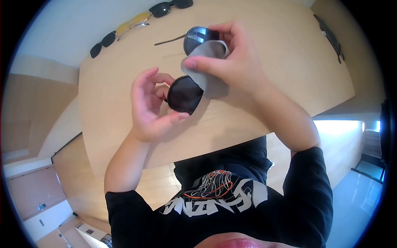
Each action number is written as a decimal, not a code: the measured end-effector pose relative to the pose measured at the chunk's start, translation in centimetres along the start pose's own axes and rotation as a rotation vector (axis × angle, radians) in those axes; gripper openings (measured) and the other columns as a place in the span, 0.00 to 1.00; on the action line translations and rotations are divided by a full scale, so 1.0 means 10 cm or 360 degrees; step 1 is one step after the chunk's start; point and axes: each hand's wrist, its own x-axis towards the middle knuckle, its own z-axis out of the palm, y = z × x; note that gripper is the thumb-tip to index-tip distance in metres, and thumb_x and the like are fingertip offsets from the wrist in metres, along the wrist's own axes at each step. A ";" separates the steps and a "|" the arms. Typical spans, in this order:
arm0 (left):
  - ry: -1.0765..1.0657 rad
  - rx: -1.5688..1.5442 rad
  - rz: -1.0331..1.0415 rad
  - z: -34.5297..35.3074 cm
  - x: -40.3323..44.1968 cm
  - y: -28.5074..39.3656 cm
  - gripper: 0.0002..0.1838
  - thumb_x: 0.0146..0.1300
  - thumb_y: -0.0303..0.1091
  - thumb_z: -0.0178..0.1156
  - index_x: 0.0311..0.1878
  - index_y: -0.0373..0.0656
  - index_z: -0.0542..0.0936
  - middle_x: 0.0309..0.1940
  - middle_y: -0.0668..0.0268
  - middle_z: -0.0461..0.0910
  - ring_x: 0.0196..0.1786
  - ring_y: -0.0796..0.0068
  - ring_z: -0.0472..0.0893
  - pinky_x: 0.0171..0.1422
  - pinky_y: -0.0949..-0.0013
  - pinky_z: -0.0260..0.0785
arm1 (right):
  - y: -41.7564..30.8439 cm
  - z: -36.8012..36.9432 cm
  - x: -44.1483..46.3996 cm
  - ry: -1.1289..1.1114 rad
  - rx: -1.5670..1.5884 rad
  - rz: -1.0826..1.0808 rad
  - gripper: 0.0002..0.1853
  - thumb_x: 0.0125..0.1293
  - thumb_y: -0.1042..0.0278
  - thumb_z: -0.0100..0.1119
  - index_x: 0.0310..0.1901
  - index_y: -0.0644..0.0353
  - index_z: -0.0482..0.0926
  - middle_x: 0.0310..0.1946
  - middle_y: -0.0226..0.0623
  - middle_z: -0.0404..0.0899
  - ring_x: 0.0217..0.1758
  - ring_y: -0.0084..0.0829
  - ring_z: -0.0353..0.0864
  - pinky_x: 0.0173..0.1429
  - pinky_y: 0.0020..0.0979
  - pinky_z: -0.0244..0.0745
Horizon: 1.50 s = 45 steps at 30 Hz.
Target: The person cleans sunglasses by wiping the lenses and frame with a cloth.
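A pair of dark sunglasses [185, 95] is held above the wooden table, tilted, with one lens low and the other higher up. My left hand [151, 105] grips the frame beside the lower lens, thumb at its bottom edge and fingers behind it. In my right hand [231, 58] is a grey cloth [215, 84], pinched over the middle of the sunglasses, thumb in front; part of the upper lens is covered. One thin temple arm sticks out to the left from the upper lens. The bridge is hidden under the cloth.
Along the table's [120, 91] far left edge lie black sunglasses [102, 44], yellow-lensed glasses [133, 24] and another dark pair [170, 7]. A further dark pair [328, 36] lies at the right edge.
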 end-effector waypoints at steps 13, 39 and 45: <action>0.0133 -0.0367 -0.0071 -0.04 0.03 0.01 0.55 0.40 0.23 0.79 0.70 0.42 0.54 0.56 0.56 0.68 0.57 0.65 0.75 0.59 0.65 0.75 | 0.04 0.05 -0.04 -0.0187 0.0100 -0.0169 0.39 0.51 0.68 0.76 0.63 0.58 0.63 0.52 0.38 0.72 0.52 0.29 0.74 0.52 0.31 0.75; -0.0130 -0.0273 -0.0060 -0.08 0.06 -0.02 0.60 0.31 0.20 0.78 0.71 0.44 0.53 0.54 0.53 0.66 0.45 0.69 0.78 0.51 0.69 0.76 | -0.01 -0.05 -0.08 -0.0329 0.0124 -0.0326 0.44 0.49 0.70 0.77 0.66 0.58 0.60 0.49 0.38 0.75 0.47 0.28 0.77 0.49 0.29 0.73; -0.0022 -0.0446 -0.0121 -0.06 0.06 0.03 0.61 0.33 0.21 0.78 0.71 0.43 0.50 0.54 0.53 0.66 0.54 0.63 0.77 0.58 0.64 0.76 | -0.03 -0.01 -0.07 -0.0136 0.0192 -0.0175 0.39 0.53 0.70 0.73 0.66 0.54 0.62 0.40 0.34 0.76 0.37 0.24 0.74 0.41 0.25 0.72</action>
